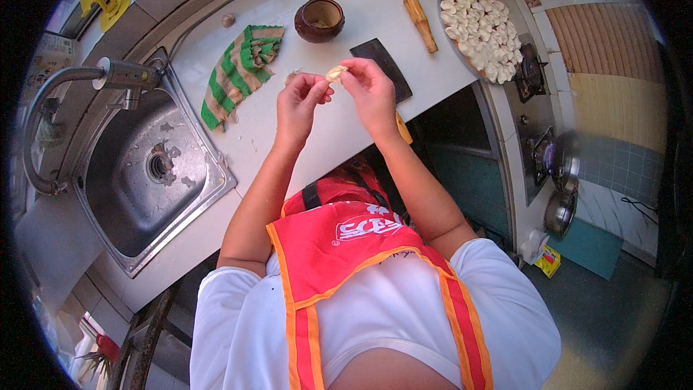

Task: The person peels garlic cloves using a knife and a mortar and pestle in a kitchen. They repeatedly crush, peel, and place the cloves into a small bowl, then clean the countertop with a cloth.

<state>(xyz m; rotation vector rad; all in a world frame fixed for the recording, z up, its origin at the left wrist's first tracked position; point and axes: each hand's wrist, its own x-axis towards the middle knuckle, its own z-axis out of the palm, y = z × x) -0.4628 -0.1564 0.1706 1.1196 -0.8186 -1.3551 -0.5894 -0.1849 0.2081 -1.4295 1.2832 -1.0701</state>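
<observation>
A pale garlic clove (335, 74), partly covered in papery skin, is pinched between my two hands above the counter. My left hand (301, 102) grips its near left end with thumb and fingertips. On its right side, the thumb and fingers of my right hand (371, 89) hold it. Under and beyond my right hand lies a cleaver, its dark blade (387, 67) flat on the counter and its yellow handle (404, 129) partly hidden by my wrist. A brown glazed mortar (319, 32) stands beyond my hands with pale bits inside. A wooden pestle (420, 24) lies right of it.
A green and tan striped cloth (238, 73) bears garlic skins; a garlic bulb (228, 20) lies behind it. The steel sink (130, 200) and faucet (127, 77) are at left. At right are a tray of white dumplings (479, 27) and a lit gas burner (544, 154) by a pan (566, 162).
</observation>
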